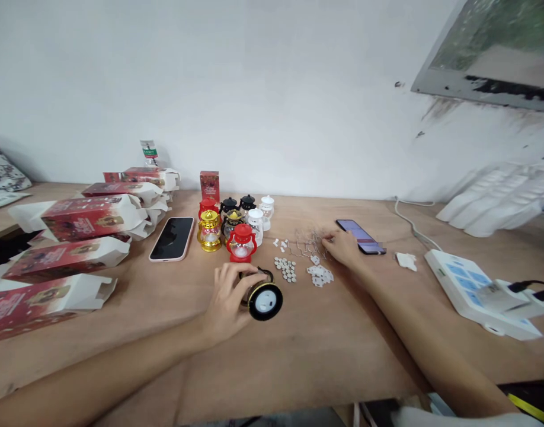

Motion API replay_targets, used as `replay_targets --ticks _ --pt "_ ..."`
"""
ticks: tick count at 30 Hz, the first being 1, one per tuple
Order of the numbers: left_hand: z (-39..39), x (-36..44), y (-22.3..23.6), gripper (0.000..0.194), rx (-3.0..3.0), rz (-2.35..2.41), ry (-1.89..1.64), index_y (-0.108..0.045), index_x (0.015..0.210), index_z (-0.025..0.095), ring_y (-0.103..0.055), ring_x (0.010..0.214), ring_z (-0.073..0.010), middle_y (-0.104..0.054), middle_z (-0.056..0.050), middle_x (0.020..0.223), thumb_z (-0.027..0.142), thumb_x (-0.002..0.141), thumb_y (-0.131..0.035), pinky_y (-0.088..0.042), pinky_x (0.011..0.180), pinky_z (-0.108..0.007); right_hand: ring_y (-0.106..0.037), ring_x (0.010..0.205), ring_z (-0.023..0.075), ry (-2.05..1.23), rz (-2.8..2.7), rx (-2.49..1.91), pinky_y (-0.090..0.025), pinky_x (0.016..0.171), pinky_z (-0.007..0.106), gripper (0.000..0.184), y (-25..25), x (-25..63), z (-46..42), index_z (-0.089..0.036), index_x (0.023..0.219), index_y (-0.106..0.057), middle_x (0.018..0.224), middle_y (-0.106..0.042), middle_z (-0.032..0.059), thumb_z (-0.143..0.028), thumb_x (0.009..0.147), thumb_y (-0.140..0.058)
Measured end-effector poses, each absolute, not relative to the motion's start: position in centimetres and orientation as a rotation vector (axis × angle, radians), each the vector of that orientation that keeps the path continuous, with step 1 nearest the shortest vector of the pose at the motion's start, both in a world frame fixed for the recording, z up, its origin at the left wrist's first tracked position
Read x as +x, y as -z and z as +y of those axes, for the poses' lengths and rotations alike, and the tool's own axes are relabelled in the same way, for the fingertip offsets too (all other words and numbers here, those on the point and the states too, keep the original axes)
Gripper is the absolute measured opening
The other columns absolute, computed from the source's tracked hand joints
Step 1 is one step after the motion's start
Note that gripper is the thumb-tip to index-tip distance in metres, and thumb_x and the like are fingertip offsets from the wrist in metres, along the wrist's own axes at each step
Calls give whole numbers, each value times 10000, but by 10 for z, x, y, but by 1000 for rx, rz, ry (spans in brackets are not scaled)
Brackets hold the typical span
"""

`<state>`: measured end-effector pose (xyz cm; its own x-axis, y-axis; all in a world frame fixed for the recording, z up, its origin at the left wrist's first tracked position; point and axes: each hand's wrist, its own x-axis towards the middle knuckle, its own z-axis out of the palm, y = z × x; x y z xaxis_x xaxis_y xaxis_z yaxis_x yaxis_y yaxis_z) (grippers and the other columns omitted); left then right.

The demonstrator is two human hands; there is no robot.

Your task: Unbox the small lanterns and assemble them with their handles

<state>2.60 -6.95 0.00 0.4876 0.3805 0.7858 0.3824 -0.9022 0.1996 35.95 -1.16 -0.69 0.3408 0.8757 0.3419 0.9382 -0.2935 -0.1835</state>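
Note:
My left hand (230, 293) is closed around a small black-and-gold lantern (265, 300), tipped so its round base with a white centre faces me. My right hand (342, 247) reaches to a spread of thin bent wire pieces (304, 242); its fingertips are at their right edge, and what they pinch, if anything, is too small to make out. Round silvery button cells (286, 268) and flat white plastic pieces (320, 275) lie between the hands. Behind the left hand stand several small lanterns, among them a red lantern (242, 244) and a gold lantern (210, 231).
Flattened red boxes (89, 216) are piled at the left, beside a pink-edged phone (172, 239). A small red box (210, 185) stands behind the lanterns. At the right are another phone (360, 237), a power strip (472, 290) with plugs, and stacked white trays (498, 198).

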Motion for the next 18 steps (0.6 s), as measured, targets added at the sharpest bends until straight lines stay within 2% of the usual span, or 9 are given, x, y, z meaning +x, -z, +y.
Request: replay_targets --ticks 4,11,18 --pt "-69 26 0 290 -2699 -684 1435 -503 1129 208 -480 966 -218 -541 -84 1043 205 844 -556 -316 770 -325 -520 972 316 239 -1560 -2272 -355 816 417 240 7 356 -9 -187 904 -718 979 -674 109 -231 772 -521" --pt "-69 25 0 317 -2705 -704 1438 -493 1126 231 -505 954 -225 -551 -85 1031 194 821 -570 -355 761 -336 -473 1019 329 251 -1483 -2147 -332 856 470 227 7 353 -10 -171 778 -690 972 -653 137 -289 800 -497" --pt "-70 27 -3 303 -2746 -606 1541 -475 1116 209 -499 966 -207 -517 -94 1048 170 828 -560 -439 794 -334 -541 960 290 246 -1173 -1925 -383 857 440 313 0 360 -12 -146 884 -580 945 -640 158 -361 861 -354"
